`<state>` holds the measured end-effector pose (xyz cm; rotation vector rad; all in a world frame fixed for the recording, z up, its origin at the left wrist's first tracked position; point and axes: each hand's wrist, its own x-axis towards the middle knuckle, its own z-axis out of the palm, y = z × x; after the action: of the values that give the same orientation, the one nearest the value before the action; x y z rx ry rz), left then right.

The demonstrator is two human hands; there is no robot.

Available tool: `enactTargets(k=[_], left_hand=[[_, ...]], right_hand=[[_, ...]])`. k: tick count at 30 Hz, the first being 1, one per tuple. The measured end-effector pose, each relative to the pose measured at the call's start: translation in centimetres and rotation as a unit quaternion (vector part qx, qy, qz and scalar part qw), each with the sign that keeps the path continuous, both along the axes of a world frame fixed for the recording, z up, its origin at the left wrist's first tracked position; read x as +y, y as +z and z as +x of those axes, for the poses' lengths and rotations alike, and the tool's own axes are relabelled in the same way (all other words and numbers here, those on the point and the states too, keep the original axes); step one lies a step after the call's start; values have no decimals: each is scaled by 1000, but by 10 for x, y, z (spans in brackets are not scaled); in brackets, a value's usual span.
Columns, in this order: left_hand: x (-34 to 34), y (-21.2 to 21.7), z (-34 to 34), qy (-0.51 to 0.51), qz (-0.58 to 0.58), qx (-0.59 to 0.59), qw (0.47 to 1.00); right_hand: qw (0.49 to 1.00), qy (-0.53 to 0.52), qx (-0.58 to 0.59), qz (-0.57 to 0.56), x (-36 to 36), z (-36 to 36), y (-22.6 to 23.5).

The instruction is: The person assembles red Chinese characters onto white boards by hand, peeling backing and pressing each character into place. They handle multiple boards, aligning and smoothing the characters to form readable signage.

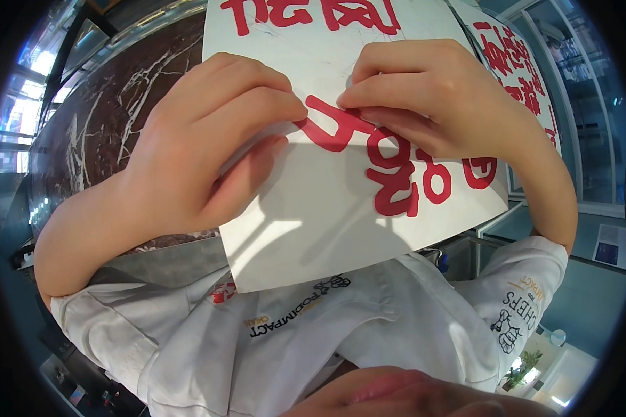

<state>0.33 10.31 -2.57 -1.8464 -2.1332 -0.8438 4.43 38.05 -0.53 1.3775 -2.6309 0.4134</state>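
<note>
L hand [205, 135]: tips at red piece [325, 137], thumb apart. R hand [428, 97]: fingers bent over it, grip can't tell. Hands shd press evenly, w/ white sheet [271, 257] flat.

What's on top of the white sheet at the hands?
On the sheet: red characters. The left hand and right hand have fingertips at one red shape. Whatever lies directly behind the hands is covered; can't tell.

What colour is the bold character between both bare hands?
The bold character is plain red, on a flat white sheet; head view shows it best.
</note>
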Motion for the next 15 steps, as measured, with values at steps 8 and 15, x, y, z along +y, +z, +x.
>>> enactTargets(k=[8, 15], left_hand=[[-1, -2, 1, -2, -15, -8, 1000], [-4, 1, 0, -21, 20, -22, 999]], right_hand=[[998, 10, -65, -19, -5, -5, 5], [898, -132, -374, -191, 19, -10, 11]])
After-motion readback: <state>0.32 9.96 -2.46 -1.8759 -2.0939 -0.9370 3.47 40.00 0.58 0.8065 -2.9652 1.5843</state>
